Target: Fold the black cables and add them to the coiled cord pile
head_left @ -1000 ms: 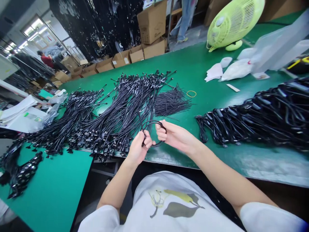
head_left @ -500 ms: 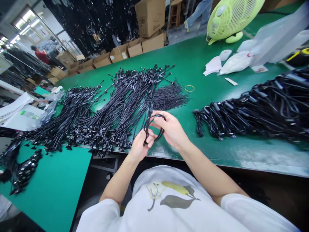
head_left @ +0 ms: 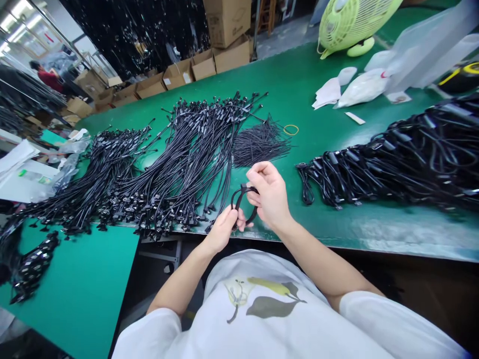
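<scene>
Head view: left hand (head_left: 224,227) grips looped cable (head_left: 244,188), right hand (head_left: 272,194) seemingly touching.

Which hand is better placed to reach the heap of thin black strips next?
Probably the right hand: it is nearer the heap of strips, just below it in view, though it also touches the coiled cable. The left hand sits lower, gripping the cable.

The black cable (head_left: 237,202) is coiled into a loop of several strands, held near 6 o'clock from the view's centre; one small dark block (head_left: 244,188) sits at its 12 o'clock.
</scene>
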Motion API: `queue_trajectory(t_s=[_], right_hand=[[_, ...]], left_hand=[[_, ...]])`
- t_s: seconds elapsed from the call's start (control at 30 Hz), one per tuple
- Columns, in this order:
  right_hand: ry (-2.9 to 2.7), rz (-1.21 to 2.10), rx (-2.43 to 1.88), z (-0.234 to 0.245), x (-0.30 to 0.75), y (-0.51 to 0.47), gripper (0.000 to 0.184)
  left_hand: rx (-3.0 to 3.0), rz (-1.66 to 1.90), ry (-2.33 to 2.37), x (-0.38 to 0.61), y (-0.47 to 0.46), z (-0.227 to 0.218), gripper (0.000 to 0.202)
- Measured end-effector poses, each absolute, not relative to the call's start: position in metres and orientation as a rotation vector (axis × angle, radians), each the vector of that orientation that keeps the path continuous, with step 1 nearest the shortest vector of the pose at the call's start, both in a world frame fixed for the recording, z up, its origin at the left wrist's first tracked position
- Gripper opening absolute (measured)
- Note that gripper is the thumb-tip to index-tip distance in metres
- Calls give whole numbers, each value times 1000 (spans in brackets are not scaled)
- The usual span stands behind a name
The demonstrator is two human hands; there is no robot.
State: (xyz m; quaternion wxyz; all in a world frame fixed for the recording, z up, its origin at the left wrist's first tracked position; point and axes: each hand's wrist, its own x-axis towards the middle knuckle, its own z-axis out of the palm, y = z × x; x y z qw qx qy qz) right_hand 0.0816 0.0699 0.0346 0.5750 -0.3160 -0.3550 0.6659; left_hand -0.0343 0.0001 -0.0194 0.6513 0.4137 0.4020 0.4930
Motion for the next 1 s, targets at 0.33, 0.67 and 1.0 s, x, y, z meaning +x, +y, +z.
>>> queue_trajectory(t_s=[0.33, 0.67, 1.0], right_hand=[[-974, 1805, -720, 64, 106, 66, 31], [-1291, 1964, -513, 11, 111, 58, 65], [-1150, 1715, -672, 27, 91, 63, 37]], left_hand=[[749, 939, 644, -28, -11, -2, 54], [712, 907, 695, -22, -9, 3, 55], [649, 1027, 731, -19, -5, 8, 46]])
